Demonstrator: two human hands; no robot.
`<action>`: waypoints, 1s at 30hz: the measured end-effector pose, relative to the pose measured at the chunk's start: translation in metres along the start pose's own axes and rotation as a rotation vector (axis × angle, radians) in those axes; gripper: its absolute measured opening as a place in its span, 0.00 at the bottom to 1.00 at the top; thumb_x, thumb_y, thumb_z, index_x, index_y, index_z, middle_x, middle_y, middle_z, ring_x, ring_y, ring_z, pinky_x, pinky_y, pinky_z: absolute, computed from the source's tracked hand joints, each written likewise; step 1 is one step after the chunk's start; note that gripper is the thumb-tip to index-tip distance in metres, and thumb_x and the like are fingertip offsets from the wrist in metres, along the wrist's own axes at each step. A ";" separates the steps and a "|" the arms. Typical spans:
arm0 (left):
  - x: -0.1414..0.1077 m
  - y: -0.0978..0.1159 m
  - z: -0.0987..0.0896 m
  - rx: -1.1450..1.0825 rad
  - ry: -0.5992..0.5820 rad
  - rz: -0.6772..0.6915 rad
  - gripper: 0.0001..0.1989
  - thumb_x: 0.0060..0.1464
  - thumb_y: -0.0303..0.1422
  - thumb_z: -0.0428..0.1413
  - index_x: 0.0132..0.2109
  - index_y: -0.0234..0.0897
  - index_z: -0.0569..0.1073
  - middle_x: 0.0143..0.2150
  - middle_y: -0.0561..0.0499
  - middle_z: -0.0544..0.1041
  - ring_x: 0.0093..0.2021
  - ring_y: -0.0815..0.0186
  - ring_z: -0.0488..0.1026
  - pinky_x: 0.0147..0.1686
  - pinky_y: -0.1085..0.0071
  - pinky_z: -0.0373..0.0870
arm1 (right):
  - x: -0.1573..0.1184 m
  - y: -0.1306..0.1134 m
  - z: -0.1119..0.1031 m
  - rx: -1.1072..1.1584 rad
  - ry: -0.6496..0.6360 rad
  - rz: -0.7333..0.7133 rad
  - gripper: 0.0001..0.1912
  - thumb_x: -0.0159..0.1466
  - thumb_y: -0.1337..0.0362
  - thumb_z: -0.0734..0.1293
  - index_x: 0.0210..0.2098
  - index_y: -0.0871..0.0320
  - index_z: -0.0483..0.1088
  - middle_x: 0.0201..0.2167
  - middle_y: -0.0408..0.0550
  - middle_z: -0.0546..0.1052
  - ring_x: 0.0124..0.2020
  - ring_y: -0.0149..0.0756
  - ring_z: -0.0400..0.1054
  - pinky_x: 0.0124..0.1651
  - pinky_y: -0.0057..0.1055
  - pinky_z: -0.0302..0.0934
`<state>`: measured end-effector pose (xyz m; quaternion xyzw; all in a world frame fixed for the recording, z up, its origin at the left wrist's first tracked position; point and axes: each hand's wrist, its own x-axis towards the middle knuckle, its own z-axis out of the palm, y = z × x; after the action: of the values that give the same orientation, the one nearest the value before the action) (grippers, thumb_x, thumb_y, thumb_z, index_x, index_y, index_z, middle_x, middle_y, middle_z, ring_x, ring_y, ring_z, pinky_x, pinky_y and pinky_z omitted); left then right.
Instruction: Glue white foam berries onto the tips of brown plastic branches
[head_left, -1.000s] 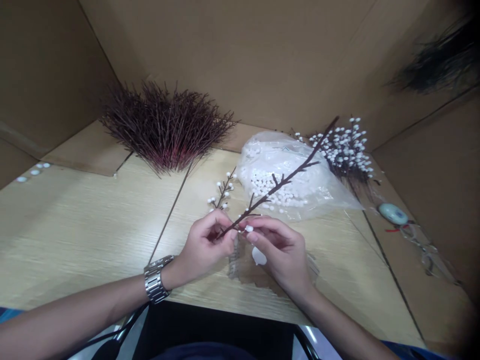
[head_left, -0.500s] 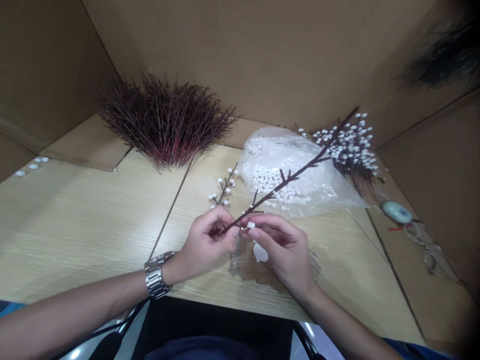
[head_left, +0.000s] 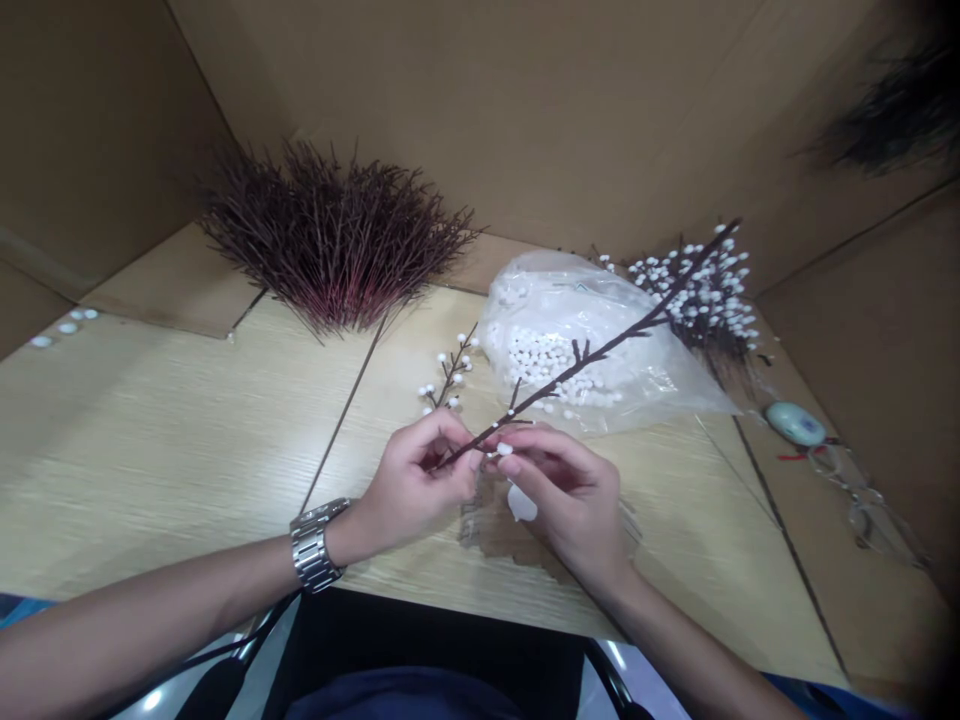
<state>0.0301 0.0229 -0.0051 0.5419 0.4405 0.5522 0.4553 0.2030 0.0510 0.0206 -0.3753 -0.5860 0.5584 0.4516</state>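
Observation:
My left hand [head_left: 420, 460] is closed around the lower end of a dark brown artificial twig [head_left: 592, 357], which slants up to the right over the table. Between the thumb and forefinger of my right hand [head_left: 566, 490] is a small white berry [head_left: 505, 450], right by a short side stem of the twig. A white translucent scrap [head_left: 522, 503] shows below my right fingertips; what it rests on is hidden. Behind my hands lies a finished-looking sprig with white berries [head_left: 450, 372]. A clear plastic bag [head_left: 637, 385] of loose white berries is just beyond the twig.
A thick bundle of bare brown twigs [head_left: 337, 240] stands at the back left. White-berried twigs [head_left: 712, 300] are heaped at the back right. Along the right side lie a pale green oval object [head_left: 795, 424] and glasses [head_left: 862, 500]. Several white berries [head_left: 67, 328] sit far left.
The twig's tip has swung slightly to the right and down. The white berry at my right fingertips has shifted a little; both hands stay almost in place.

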 end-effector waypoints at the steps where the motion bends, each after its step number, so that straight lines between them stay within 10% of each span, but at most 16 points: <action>1: 0.000 0.000 0.000 -0.001 -0.004 0.000 0.07 0.61 0.31 0.59 0.35 0.39 0.69 0.27 0.56 0.69 0.24 0.71 0.65 0.22 0.76 0.61 | 0.000 0.000 0.000 -0.022 0.001 -0.009 0.06 0.63 0.64 0.74 0.39 0.47 0.81 0.41 0.44 0.83 0.44 0.38 0.78 0.44 0.34 0.75; 30: 0.002 0.002 0.000 0.033 -0.039 0.069 0.06 0.60 0.25 0.58 0.35 0.39 0.70 0.26 0.60 0.69 0.23 0.75 0.63 0.22 0.81 0.60 | 0.000 0.007 -0.004 -0.145 0.016 -0.196 0.16 0.62 0.72 0.74 0.43 0.41 0.82 0.40 0.38 0.83 0.43 0.31 0.78 0.46 0.29 0.73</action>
<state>0.0296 0.0244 -0.0030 0.5748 0.4216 0.5495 0.4358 0.2064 0.0530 0.0137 -0.3524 -0.6550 0.4647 0.4805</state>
